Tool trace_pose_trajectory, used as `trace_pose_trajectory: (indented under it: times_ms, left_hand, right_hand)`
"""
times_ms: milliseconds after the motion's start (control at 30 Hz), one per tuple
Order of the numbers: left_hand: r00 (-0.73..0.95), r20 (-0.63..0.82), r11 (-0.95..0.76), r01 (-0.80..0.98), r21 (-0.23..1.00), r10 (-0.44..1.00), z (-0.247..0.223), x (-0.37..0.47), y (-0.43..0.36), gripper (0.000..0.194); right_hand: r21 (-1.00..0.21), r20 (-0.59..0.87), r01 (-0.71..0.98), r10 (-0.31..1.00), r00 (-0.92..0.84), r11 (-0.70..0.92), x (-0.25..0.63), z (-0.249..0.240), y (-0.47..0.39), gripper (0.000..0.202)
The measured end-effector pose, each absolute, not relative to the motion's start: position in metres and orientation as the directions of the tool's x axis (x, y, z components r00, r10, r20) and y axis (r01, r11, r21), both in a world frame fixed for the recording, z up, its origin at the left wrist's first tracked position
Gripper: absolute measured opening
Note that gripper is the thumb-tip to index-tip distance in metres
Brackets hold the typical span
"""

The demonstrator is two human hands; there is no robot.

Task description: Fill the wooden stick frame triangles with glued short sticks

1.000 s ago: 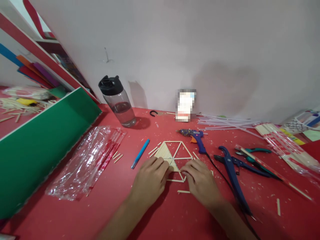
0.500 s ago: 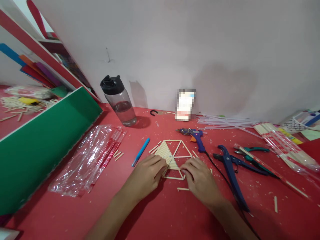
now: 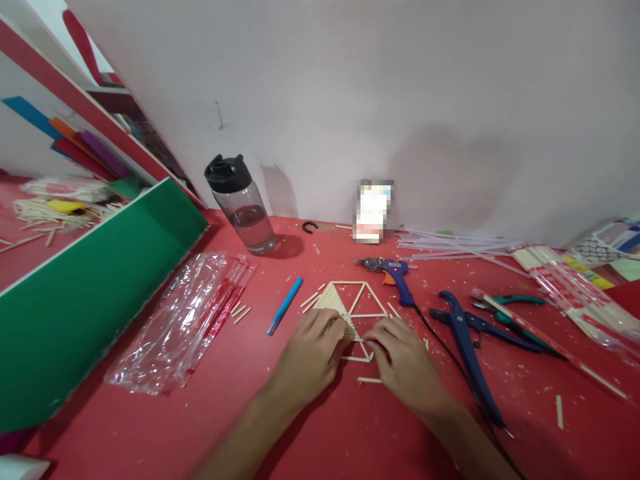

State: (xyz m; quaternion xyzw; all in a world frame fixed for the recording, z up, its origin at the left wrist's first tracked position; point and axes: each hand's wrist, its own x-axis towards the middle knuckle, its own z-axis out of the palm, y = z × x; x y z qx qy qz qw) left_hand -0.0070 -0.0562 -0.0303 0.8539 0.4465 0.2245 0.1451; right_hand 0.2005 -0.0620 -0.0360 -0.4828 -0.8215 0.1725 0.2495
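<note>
A six-sided frame of thin wooden sticks (image 3: pixel 368 315) lies flat on the red table, with spokes meeting at its middle. Its upper-left section is filled by a row of sticks (image 3: pixel 327 297). My left hand (image 3: pixel 316 341) covers the frame's lower left, fingers bent and closed at the lower section. On the lower right, my right hand (image 3: pixel 403 355) has its thumb and forefinger pinched together by the frame's edge. A stick shows between the fingertips of both hands; its ends are hidden by the fingers. A loose stick (image 3: pixel 369 381) lies below, near my right hand.
Right of the frame lie a purple glue gun (image 3: pixel 395 270), a blue cutter (image 3: pixel 467 353) and green-handled pliers (image 3: pixel 520 300). A blue pen (image 3: pixel 285 307), clear plastic wrapper (image 3: pixel 175 327) and water bottle (image 3: pixel 247 210) are on the left. A phone (image 3: pixel 373 210) leans against the wall.
My left hand has shifted right and slightly up over the frame, covering more of the lower filled section. My right hand stays pinched by the edge. The whole view has moved slightly.
</note>
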Motion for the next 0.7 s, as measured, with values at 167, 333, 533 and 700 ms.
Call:
trace_pose_trajectory:
  times_ms: [167,333,533,700]
  left_hand:
    - [0.53,0.349,-0.626,0.548,0.555,0.773,-0.036,-0.009,-0.05,0.016]
    - [0.564,0.369,-0.66,0.497,0.563,0.739,-0.046,-0.007,-0.045,0.016]
    - [0.564,0.364,-0.654,0.485,0.581,0.741,-0.05,-0.008,-0.044,0.019]
    - [0.564,0.361,-0.652,0.486,0.582,0.743,-0.05,-0.008,-0.044,0.02]
  right_hand:
    - [-0.54,0.211,0.712,0.892,-0.401,0.448,0.2,-0.036,-0.062,0.021]
    - [-0.547,0.185,0.722,0.903,-0.388,0.423,0.199,-0.034,-0.063,0.019]
    - [-0.532,0.205,0.72,0.893,-0.4,0.445,0.199,-0.032,-0.063,0.017]
    - [-0.546,0.199,0.716,0.898,-0.392,0.434,0.199,-0.034,-0.063,0.016]
